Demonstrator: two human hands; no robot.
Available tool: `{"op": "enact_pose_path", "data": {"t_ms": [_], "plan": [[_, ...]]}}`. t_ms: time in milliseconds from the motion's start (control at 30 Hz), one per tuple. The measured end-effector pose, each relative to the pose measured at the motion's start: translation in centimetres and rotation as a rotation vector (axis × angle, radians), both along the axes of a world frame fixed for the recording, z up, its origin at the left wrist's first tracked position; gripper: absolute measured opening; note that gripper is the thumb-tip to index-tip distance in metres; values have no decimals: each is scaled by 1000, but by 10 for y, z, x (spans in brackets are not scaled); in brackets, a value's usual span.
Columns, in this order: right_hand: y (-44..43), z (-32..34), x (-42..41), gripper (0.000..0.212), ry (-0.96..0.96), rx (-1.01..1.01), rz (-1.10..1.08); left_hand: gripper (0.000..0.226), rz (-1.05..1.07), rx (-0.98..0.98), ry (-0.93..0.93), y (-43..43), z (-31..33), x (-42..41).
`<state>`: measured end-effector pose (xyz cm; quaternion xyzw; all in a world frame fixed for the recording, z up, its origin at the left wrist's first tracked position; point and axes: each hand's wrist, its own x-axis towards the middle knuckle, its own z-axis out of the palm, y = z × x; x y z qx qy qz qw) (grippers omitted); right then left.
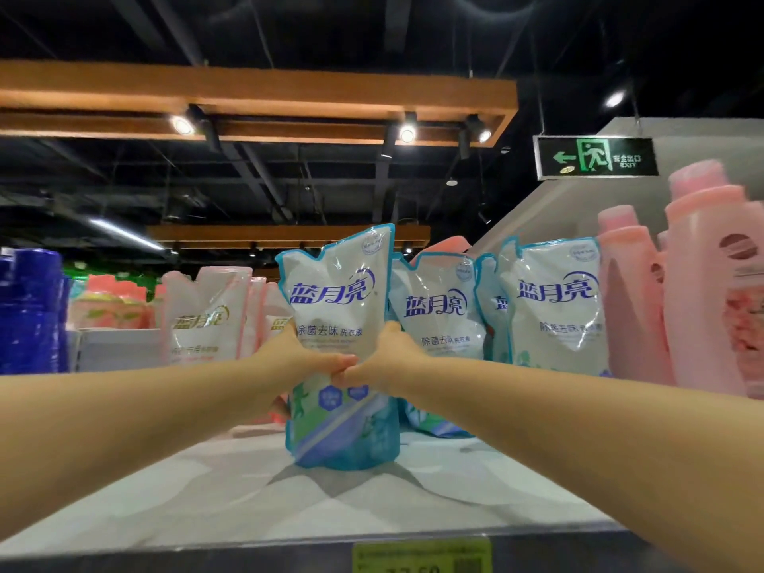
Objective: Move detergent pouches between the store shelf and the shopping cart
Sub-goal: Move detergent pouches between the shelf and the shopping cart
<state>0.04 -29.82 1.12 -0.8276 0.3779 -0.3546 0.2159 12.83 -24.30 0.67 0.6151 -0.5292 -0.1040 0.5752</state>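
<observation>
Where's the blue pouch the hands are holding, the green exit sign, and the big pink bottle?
blue pouch [335, 295]: head view, on the blue lettering near its top.
exit sign [594, 155]: head view, on the running-figure symbol.
pink bottle [698, 308]: head view, on its body below the cap.

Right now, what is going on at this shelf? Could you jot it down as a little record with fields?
place: store shelf
item in hand: blue detergent pouch, upright, base low over the shelf; contact unclear
left hand: grips the pouch's left side
right hand: grips its right side, fingers meeting the left hand's in front
right of it: blue pouches, then pink bottles
left of it: pink pouches
shopping cart: not in view
</observation>
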Motion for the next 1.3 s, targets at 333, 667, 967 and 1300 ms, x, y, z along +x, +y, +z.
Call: {"op": "enact_pose_path", "data": {"t_ms": [333, 667, 967, 1300], "plan": [[99, 25, -40, 81, -145, -262, -92, 76, -233, -152, -126, 88, 34, -40], [187, 16, -165, 92, -291, -416, -272, 60, -490, -255, -172, 161, 42, -154], [293, -91, -397, 71, -450, -290, -418, 86, -852, -139, -282, 181, -44, -383], [376, -256, -671, 61, -504, -7, -915, 88, -1206, 139, -310, 196, -226, -691]]}}
